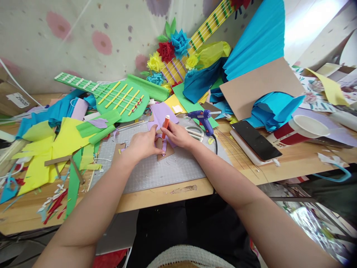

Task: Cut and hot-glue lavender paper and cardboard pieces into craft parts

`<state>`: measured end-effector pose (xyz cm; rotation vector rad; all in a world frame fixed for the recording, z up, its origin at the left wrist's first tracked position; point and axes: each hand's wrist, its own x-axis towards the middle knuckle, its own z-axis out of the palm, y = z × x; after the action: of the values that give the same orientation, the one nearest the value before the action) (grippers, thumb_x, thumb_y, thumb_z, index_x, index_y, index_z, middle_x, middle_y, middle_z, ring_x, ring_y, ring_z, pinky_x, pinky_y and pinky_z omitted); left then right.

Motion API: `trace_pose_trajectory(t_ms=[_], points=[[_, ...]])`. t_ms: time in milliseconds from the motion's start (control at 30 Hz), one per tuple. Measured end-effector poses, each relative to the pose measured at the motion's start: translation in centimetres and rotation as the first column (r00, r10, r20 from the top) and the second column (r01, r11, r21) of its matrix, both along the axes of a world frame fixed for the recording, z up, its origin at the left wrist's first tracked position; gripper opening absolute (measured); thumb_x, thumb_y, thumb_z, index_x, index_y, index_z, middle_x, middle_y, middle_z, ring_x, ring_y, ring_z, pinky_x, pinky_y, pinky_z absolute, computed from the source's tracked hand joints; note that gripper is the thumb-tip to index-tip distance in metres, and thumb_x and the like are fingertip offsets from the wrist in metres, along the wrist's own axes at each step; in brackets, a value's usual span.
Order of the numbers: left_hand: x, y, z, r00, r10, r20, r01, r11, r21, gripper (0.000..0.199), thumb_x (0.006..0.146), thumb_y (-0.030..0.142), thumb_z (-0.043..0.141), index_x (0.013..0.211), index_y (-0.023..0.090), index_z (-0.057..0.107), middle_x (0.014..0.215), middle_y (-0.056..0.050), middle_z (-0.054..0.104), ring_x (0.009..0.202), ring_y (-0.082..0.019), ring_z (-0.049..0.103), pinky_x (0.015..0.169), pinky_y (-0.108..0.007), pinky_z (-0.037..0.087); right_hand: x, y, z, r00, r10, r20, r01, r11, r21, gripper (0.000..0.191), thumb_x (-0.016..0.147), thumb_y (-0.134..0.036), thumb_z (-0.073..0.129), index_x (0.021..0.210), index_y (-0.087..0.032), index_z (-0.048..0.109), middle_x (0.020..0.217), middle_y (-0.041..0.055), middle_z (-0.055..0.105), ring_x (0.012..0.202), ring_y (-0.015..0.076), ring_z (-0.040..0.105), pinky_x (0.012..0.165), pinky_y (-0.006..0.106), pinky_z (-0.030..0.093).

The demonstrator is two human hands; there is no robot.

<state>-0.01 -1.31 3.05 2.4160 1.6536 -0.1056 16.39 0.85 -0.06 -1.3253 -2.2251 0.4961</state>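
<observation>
Knit cloth (189,252), likely orange pen (166,123), in right hand (180,135)

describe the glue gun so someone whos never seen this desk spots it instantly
At the middle of the wooden table lies a grey gridded cutting mat. Near its far right corner, just right of the pale scissor handles, is the blue plastic glue gun. Its pistol shape and black cord set it apart from those handles and the green paper beyond.

You're at a craft workspace: beyond your hands lie a blue plastic glue gun (205,121) and colourful paper flowers (166,51), above a grey gridded cutting mat (139,175).
</observation>
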Motion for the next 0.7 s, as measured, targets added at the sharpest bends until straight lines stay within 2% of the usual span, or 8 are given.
trace_pose_trajectory(t_ms=[100, 300, 467, 567, 700], points=[[0.02, 0.06, -0.07, 1.0, 0.01, -0.006, -0.01, 1.0, -0.003, 0.097, 0.062, 0.058, 0.066, 0.137, 0.017, 0.02, 0.107, -0.012, 0.066, 0.102, -0.031, 0.06, 0.081, -0.037, 0.043, 0.05, -0.01, 0.03, 0.999, 0.037, -0.012, -0.036, 0.994, 0.099, 0.03, 0.093, -0.042, 0.03, 0.091, -0.018, 0.047, 0.087, 0.0058, 0.061, 0.075, 0.0163, 0.054, 0.067, 0.027, 0.037], [0.08, -0.04, 0.06, 1.0, 0.008, -0.02, -0.008, 1.0, 0.011, 0.096, 0.063, 0.057, 0.066, 0.137, 0.017, 0.021, 0.106, -0.012, 0.066, 0.101, -0.032, 0.06, 0.081, -0.037, 0.043, 0.16, 0.0, -0.08, 0.999, 0.026, 0.043, -0.029, 0.997, 0.073, 0.032, 0.093, -0.045, 0.03, 0.093, -0.018, 0.047, 0.08, 0.0044, 0.061, 0.069, 0.0163, 0.054, 0.061, 0.026, 0.034], [0.15, -0.12, 0.16, 1.0, -0.003, -0.03, 0.003, 1.0, 0.022, 0.093, 0.063, 0.058, 0.065, 0.135, 0.016, 0.025, 0.101, -0.012, 0.066, 0.097, -0.032, 0.062, 0.078, -0.037, 0.044, -0.23, 0.03, -0.2, 0.996, 0.047, 0.07, -0.056, 0.991, 0.122, 0.032, 0.093, -0.045, 0.03, 0.094, -0.018, 0.048, 0.086, 0.0061, 0.062, 0.075, 0.0169, 0.055, 0.062, 0.026, 0.033], [0.15, -0.09, 0.09, 0.999, -0.002, -0.032, 0.003, 1.0, 0.031, 0.093, 0.062, 0.058, 0.066, 0.134, 0.016, 0.025, 0.099, -0.012, 0.067, 0.094, -0.032, 0.062, 0.077, -0.038, 0.044, -0.3, -0.08, -0.39, 0.995, 0.102, -0.007, -0.1, 0.986, 0.136, 0.032, 0.092, -0.045, 0.031, 0.092, -0.018, 0.048, 0.089, 0.0058, 0.061, 0.077, 0.0157, 0.055, 0.064, 0.026, 0.036], [0.03, -0.07, 0.05, 1.0, -0.009, -0.003, 0.009, 1.0, 0.02, 0.093, 0.062, 0.056, 0.067, 0.135, 0.017, 0.024, 0.103, -0.012, 0.066, 0.097, -0.032, 0.062, 0.078, -0.037, 0.045, 0.1, 0.25, -0.87, 0.962, 0.08, -0.263, -0.041, 0.988, 0.15, 0.032, 0.091, -0.046, 0.033, 0.09, -0.018, 0.049, 0.09, 0.0047, 0.06, 0.078, 0.0134, 0.055, 0.07, 0.027, 0.039]])
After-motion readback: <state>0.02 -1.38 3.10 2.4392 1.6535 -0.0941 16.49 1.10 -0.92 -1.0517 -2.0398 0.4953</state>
